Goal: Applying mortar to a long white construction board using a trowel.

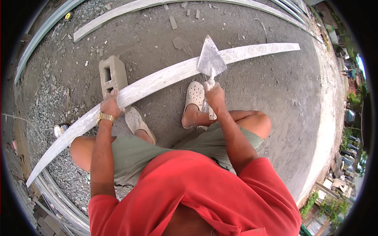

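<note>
A long, pale, whitish-crusted board [165,78] crosses in front of me, from the lower left to the upper right. My left hand [111,104], with a gold watch on the wrist, is closed over the board beside a grey hollow concrete block [120,72]. In my right hand [215,96] is the handle of a trowel, the fingers wrapped round it. The trowel's pointed metal blade [211,59] lies over the board's far face, tip away from me. Whether the blade touches the board is hard to tell.
Another long pale bar [118,14] lies across the far ground, with more lengths at the left [43,33]. Loose gravel [49,104] covers the left side. A small round tin [60,129] stands near the board. Beige clogs [195,94] are on my feet.
</note>
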A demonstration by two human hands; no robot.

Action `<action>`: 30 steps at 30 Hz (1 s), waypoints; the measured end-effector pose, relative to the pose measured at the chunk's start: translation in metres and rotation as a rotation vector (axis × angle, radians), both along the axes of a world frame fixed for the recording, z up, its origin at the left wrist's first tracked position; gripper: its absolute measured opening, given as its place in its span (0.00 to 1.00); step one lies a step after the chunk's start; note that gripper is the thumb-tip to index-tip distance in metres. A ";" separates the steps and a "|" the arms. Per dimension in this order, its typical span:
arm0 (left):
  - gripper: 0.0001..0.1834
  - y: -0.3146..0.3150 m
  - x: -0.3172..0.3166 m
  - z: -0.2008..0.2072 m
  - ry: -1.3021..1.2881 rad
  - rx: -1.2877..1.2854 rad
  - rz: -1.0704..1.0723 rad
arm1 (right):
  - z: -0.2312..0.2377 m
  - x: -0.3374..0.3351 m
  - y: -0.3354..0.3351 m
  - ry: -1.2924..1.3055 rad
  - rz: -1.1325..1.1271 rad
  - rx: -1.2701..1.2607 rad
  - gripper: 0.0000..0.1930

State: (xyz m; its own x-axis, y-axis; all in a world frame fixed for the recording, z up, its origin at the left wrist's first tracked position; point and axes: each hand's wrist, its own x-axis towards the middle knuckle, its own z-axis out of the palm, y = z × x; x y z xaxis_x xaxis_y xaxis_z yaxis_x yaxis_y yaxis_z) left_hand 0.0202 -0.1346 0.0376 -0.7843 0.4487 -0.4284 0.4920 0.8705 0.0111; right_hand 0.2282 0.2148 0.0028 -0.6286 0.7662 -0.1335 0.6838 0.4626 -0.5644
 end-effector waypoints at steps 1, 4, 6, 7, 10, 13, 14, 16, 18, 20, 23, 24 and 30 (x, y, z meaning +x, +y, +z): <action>0.51 0.001 0.001 0.001 -0.003 -0.004 -0.005 | -0.001 0.002 -0.034 -0.025 0.042 -0.030 0.25; 0.50 0.004 -0.001 0.007 -0.051 -0.025 0.029 | 0.016 0.003 -0.067 -0.085 0.127 -0.091 0.26; 0.50 0.002 0.001 0.009 -0.047 -0.021 0.011 | 0.013 0.003 -0.053 -0.092 0.136 -0.095 0.27; 0.50 0.000 0.002 0.008 -0.049 -0.022 0.015 | 0.003 0.005 -0.023 -0.057 0.100 -0.071 0.27; 0.49 -0.001 0.001 0.003 0.012 0.024 -0.012 | -0.010 0.008 0.071 -0.011 -0.102 0.094 0.26; 0.48 0.007 0.000 0.006 -0.010 -0.009 -0.001 | -0.012 0.006 0.124 -0.054 -0.164 -0.032 0.25; 0.49 0.010 0.001 0.007 -0.021 -0.014 0.005 | -0.017 0.011 0.124 -0.082 -0.129 -0.017 0.24; 0.49 0.016 0.000 0.007 -0.033 -0.022 0.006 | -0.043 0.019 0.085 -0.141 0.221 0.332 0.23; 0.49 0.003 0.000 0.009 -0.033 -0.048 0.036 | 0.011 -0.004 -0.009 -0.108 0.130 0.046 0.24; 0.50 -0.001 -0.001 0.005 -0.031 -0.045 0.027 | 0.024 -0.006 -0.026 -0.129 0.183 0.033 0.24; 0.50 -0.003 -0.001 0.005 -0.043 -0.038 0.026 | 0.032 -0.011 0.007 -0.086 0.143 0.032 0.24; 0.50 0.000 0.000 0.008 -0.047 -0.028 0.033 | 0.021 -0.009 0.038 -0.070 0.064 0.082 0.24; 0.50 0.007 0.000 0.007 -0.025 -0.050 0.031 | -0.011 -0.009 0.082 0.004 -0.065 0.144 0.25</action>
State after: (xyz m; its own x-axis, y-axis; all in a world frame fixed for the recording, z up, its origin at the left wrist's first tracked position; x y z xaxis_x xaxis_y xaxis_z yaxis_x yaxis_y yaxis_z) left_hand 0.0201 -0.1275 0.0442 -0.7863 0.4021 -0.4690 0.4650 0.8851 -0.0207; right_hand 0.2194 0.2973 -0.0086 -0.5777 0.8161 -0.0168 0.7127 0.4942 -0.4979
